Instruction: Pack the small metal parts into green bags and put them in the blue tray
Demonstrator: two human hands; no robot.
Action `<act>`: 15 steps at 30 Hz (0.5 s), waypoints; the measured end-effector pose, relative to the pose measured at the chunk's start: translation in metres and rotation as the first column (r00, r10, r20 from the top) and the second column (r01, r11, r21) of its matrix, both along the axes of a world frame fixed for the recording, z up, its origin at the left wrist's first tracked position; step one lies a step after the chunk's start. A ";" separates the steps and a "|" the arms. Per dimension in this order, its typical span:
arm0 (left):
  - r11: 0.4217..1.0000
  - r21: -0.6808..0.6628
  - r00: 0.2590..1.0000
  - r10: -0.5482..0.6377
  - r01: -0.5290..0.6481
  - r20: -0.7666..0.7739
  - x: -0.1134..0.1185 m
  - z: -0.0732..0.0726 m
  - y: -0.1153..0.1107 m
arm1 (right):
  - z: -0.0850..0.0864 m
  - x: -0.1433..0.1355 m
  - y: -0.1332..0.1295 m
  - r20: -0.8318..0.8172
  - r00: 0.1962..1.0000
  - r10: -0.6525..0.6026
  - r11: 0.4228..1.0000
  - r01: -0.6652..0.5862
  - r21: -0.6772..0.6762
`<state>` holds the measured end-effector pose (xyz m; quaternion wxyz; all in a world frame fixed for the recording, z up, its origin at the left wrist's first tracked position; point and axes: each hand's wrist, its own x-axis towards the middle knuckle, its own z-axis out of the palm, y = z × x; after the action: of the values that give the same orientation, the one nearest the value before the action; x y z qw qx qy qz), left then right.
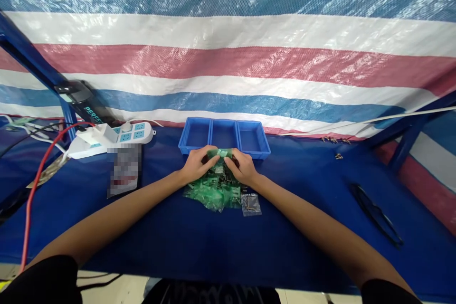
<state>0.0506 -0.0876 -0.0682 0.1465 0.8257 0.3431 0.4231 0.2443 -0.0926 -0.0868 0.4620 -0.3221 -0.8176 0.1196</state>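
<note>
Between them, my left hand (198,165) and my right hand (242,166) hold a small green plastic bag (224,153) by its two sides, thumbs and fingers closed on it. Whatever lies inside that bag is too small to make out. Just below my hands is a pile of similar green plastic bags (212,191). Dark small parts show among them. A clear little bag with screws (251,204) lies at the pile's right edge. Directly behind my hands stand three joined blue bins (183,145).
A white power strip (142,134) with plugs and a red cable (37,175) is at the left, near a black bottle (90,109) and a partly blurred dark flat object (124,171). Glasses (377,216) and loose screws (338,156) lie on the right. Striped sheeting (228,61) hangs behind.
</note>
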 end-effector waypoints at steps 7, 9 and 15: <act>1.000 -0.019 1.000 0.006 -0.006 -0.012 -0.001 -0.002 0.000 | -0.002 -0.001 0.001 -0.003 1.000 0.002 1.000 -0.002 0.025; 1.000 -0.028 1.000 0.007 -0.007 -0.016 -0.002 -0.004 0.000 | -0.004 -0.001 0.002 0.002 1.000 0.006 0.999 -0.006 0.034; 0.999 -0.050 1.000 -0.006 0.005 -0.012 -0.002 -0.008 0.002 | -0.007 -0.002 0.003 0.018 1.000 -0.022 0.999 0.021 0.049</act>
<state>0.0484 -0.0855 -0.0757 0.1661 0.8253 0.3523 0.4089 0.2426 -0.0892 -0.0934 0.4633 -0.3208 -0.8210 0.0916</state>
